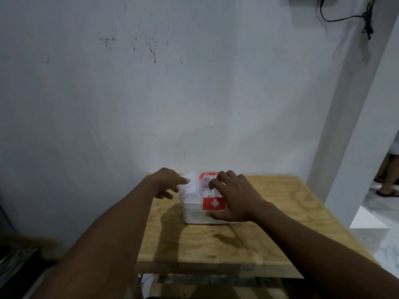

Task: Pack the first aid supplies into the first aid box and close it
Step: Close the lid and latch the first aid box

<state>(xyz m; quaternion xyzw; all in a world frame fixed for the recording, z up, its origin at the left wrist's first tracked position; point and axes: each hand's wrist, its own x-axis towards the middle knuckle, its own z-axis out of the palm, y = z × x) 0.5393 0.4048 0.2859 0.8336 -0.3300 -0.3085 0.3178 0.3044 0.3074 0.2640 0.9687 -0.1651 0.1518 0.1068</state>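
Both our hands on the first aid box point(192, 213), which sits at the far middle of the wooden table point(280, 229).

Our left hand point(166, 183) reaches in from the left, its straight forefinger point(184, 180) touching the clear lid point(190, 192), the other fingers loosely bent. To the right our right hand point(237, 197) arches over the box, fingertips on top, thumb against the near wall below the red cross label point(214, 203). At far right, a sandalled foot point(387, 192) stands on the floor.
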